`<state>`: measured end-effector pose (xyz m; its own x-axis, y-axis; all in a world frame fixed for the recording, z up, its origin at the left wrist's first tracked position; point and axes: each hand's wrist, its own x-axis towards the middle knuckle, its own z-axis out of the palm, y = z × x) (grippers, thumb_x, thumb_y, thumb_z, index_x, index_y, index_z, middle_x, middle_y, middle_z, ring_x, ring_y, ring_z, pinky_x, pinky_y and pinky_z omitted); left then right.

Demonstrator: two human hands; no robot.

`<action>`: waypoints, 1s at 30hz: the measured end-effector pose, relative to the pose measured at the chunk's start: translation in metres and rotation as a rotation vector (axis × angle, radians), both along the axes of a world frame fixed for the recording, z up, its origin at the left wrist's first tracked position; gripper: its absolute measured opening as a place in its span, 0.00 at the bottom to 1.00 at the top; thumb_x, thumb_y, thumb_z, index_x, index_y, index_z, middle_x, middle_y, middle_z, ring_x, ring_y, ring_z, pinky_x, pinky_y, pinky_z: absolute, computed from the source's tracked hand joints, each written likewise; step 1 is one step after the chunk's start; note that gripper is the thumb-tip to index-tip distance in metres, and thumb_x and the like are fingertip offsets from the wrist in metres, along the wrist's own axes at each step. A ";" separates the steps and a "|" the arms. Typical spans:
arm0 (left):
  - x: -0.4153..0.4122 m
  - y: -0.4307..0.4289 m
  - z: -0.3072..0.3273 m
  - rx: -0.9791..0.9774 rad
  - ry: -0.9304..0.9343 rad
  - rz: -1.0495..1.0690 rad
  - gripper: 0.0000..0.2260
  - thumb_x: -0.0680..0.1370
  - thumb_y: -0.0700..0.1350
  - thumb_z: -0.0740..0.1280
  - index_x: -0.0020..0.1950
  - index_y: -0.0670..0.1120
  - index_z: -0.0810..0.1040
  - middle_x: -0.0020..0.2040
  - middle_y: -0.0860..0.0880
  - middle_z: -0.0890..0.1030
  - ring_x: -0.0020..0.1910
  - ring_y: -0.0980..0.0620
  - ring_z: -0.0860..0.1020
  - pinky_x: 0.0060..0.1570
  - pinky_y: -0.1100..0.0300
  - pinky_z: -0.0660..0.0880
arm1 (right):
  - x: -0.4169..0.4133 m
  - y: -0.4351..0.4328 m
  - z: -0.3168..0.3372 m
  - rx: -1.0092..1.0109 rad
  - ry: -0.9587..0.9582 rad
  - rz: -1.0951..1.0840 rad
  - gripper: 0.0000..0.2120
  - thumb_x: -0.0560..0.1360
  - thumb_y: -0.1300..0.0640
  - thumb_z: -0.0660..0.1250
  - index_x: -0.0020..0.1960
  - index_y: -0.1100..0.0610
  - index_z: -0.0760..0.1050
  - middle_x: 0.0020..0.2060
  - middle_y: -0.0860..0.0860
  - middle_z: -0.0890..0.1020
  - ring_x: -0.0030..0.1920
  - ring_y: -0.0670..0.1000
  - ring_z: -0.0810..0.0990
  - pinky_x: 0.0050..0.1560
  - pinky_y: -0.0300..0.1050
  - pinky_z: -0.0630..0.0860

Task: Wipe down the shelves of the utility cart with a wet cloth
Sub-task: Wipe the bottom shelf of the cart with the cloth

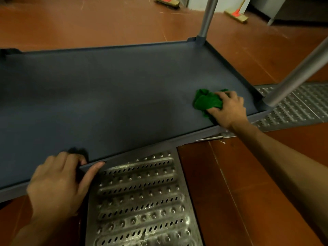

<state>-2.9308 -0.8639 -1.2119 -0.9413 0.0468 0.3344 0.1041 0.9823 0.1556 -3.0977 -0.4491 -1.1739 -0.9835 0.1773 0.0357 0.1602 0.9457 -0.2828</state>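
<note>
The left hand (58, 181) grips the shelf's (106, 95) near rim, fingers curled over it and thumb outside. The shelf's long axis runs left to right. Near its front right corner, the right hand (229, 110) clutches a bunched green cloth (206, 102) against the surface. Two brooms (236, 15) lie on the floor beyond.

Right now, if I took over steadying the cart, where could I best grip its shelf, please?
Take the shelf by its raised near rim, from the near side. The thin rim stands up, so fingers hook over it, thumb on the outer face, as the left hand does. Stay left of the right hand holding the green cloth.
</note>
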 end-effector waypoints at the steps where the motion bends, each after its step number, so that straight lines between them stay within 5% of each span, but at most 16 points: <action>1: 0.000 0.001 0.000 0.003 0.010 -0.002 0.27 0.77 0.64 0.57 0.46 0.39 0.78 0.41 0.41 0.75 0.39 0.38 0.73 0.37 0.44 0.70 | 0.000 0.006 0.001 -0.001 0.005 -0.047 0.30 0.75 0.42 0.66 0.73 0.50 0.65 0.70 0.57 0.65 0.68 0.64 0.63 0.66 0.66 0.67; 14: -0.056 0.142 -0.010 0.108 0.062 -0.273 0.18 0.79 0.58 0.56 0.44 0.45 0.76 0.40 0.47 0.74 0.38 0.49 0.73 0.36 0.56 0.73 | -0.021 0.045 0.009 0.105 -0.057 -0.142 0.29 0.76 0.45 0.66 0.74 0.54 0.65 0.70 0.63 0.67 0.69 0.67 0.65 0.70 0.63 0.62; 30: -0.063 0.149 -0.015 0.122 0.127 -0.228 0.17 0.76 0.60 0.62 0.40 0.47 0.76 0.35 0.51 0.73 0.32 0.52 0.70 0.32 0.61 0.64 | -0.099 0.052 0.002 0.107 -0.018 -0.316 0.27 0.78 0.45 0.63 0.70 0.59 0.66 0.67 0.63 0.67 0.66 0.68 0.66 0.68 0.64 0.64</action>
